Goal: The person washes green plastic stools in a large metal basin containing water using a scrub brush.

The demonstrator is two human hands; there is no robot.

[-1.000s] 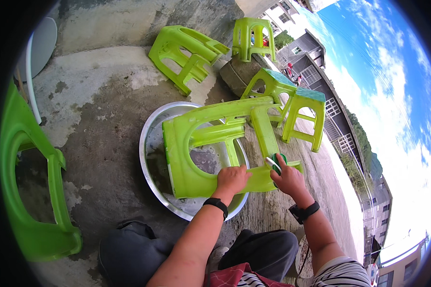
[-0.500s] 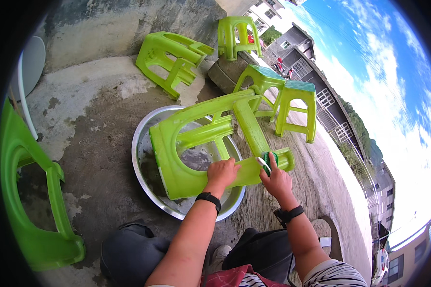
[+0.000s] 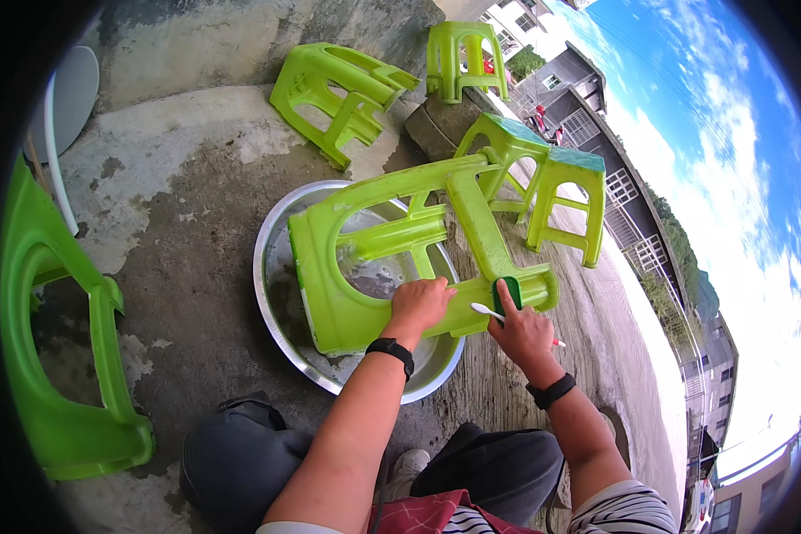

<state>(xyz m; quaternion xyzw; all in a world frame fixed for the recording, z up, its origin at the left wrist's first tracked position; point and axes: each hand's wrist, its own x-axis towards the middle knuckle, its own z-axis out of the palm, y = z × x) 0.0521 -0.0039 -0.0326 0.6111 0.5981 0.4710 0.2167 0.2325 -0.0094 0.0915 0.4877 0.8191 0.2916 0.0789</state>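
Observation:
A lime green plastic stool [image 3: 365, 267] lies on its side across a round metal basin [image 3: 271, 294] holding water. My left hand [image 3: 418, 303] grips the stool's lower leg and steadies it. My right hand [image 3: 523, 331] holds a brush with a white handle and green head [image 3: 505, 294], pressed against the same leg near its foot. Both wrists wear black bands.
Two upright green stools [image 3: 552, 187] stand behind the basin, another [image 3: 458, 55] sits on a stone block, and one [image 3: 343, 84] lies tipped at the back. A further green stool [image 3: 53, 347] fills the left edge. The ground is rough wet concrete, and my knees are below.
The view has shifted slightly. My right hand with the brush has slid along the stool leg toward its foot, while my left hand keeps its hold.

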